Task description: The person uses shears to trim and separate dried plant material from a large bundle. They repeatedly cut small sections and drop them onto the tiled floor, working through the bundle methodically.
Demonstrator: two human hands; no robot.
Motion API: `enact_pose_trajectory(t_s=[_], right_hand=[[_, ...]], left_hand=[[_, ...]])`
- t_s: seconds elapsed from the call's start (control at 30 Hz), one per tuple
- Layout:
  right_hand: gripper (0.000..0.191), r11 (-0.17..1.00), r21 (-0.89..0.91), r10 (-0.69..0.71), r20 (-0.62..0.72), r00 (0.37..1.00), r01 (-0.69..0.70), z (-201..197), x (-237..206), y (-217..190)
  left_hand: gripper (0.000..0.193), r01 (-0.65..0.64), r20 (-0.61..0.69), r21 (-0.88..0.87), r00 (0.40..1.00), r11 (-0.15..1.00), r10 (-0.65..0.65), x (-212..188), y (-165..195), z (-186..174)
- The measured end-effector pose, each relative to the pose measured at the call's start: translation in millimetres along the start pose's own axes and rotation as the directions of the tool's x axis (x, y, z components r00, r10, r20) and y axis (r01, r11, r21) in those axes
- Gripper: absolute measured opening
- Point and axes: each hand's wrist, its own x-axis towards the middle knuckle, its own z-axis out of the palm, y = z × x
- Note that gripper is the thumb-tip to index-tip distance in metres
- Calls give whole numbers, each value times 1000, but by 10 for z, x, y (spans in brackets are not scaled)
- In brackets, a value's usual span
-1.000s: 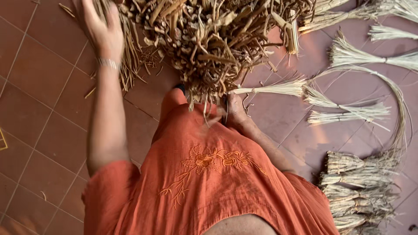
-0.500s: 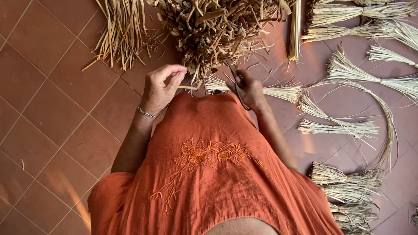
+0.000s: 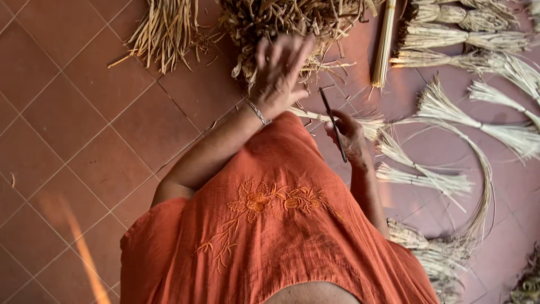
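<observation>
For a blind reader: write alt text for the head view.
Seen from above, a person in an orange dress reaches the left hand toward a straw pile; the right hand holds a thin dark stick beside tied straw bundles.

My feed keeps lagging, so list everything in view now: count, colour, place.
Tangled pile of dry brown plant strips: one, brown, top centre on floor.
Loose heap of tan strips: one, tan, top left.
Straight bundle of thin yellow sticks: one, yellow, top, right of pile.
Tied pale fibre bundles: several, cream, right side on floor.
Terracotta tiled floor: reddish brown, underneath everything.
Thin dark stick tool: one, dark, in right hand.
Left hand: open, raised by the pile, silver bracelet at wrist.
Right hand: gripping the tool.
</observation>
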Motion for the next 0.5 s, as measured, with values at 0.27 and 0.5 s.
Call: enact_pose_trajectory(t_s=[0.27, 0.5], right_hand=[[66, 993, 92, -86, 165, 983, 71, -429, 409, -303], [59, 932, 244, -354, 448, 821, 269, -684, 864, -703]], left_hand=[[11, -1, 227, 198, 973, 980, -45, -1106, -398, -8], [14, 196, 332, 125, 916, 973, -227, -999, -6, -384]])
